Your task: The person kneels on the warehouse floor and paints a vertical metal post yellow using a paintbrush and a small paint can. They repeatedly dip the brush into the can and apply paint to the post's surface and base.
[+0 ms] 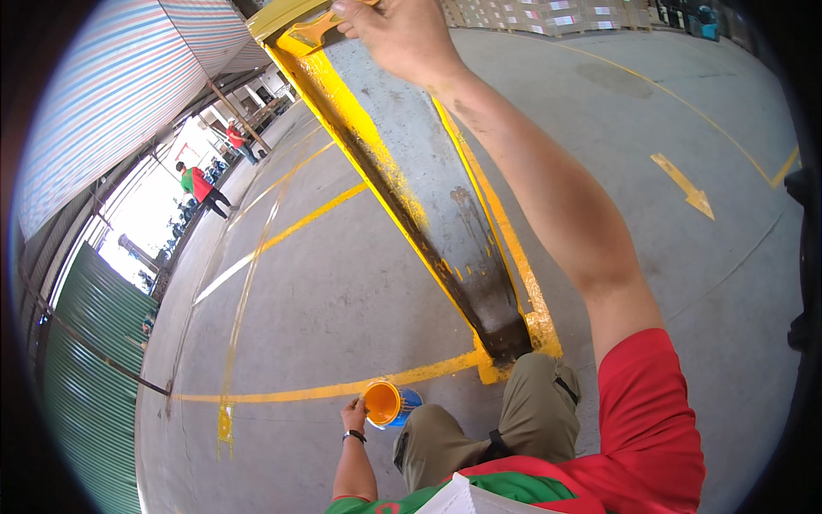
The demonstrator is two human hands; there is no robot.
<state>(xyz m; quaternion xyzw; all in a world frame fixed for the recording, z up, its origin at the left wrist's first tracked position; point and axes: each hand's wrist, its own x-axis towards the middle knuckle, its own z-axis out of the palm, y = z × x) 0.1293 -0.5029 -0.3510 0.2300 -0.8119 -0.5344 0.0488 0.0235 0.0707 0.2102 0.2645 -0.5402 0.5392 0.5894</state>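
Observation:
A steel column [411, 128] with raised edges stands before me. Wet-looking yellow paint covers its edges and part of its grey inner face, while its lower end is dark and bare. High up near the column's top, my right hand [402, 38] is closed round a paintbrush [315, 34]. The brush lies against the upper left inner corner, its bristles hard to make out. Low down, my left hand [354, 415] grips the rim of a blue paint bucket [413, 406], tilted, with orange-yellow paint on its inside.
Yellow lines [317, 394] and an arrow [685, 187] mark the concrete floor. Two people, one nearer [201, 184] and one farther [235, 137], stand at the left. Stacked cartons [548, 15] line the back. A green corrugated sheet [94, 377] and striped tarpaulin [120, 103] border the left.

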